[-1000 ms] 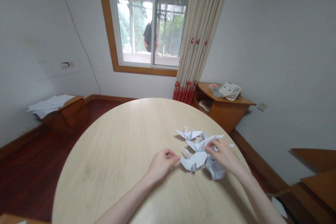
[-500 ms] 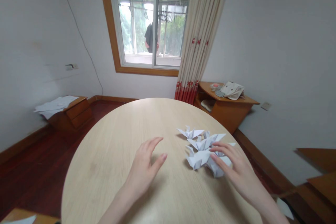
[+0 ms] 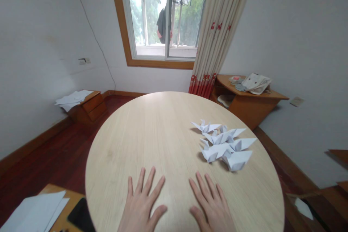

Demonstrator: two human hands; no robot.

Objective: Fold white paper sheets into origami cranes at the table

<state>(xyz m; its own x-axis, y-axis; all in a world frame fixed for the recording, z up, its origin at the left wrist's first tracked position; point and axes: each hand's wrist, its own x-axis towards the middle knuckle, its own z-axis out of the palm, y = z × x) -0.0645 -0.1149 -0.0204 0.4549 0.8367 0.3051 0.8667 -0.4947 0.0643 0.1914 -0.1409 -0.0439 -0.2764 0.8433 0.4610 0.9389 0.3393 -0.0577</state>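
Note:
Both of my hands lie flat on the round light-wood table (image 3: 152,130), palms down and fingers spread. My left hand (image 3: 143,203) and my right hand (image 3: 212,204) rest side by side near the table's front edge and hold nothing. Several white folded paper birds (image 3: 224,145) sit in a cluster on the right part of the table, a little beyond my right hand and apart from it.
White paper sheets (image 3: 32,212) and a dark phone (image 3: 81,217) lie on a wooden surface at the bottom left. A low wooden cabinet (image 3: 89,105) with papers stands at the left wall, a corner shelf (image 3: 250,98) with a bag at the right, beside a curtain (image 3: 220,32).
Both hands let go of the paper birds and drew back toward me, opening flat on the table. The view shifted, so the birds sit farther right and away.

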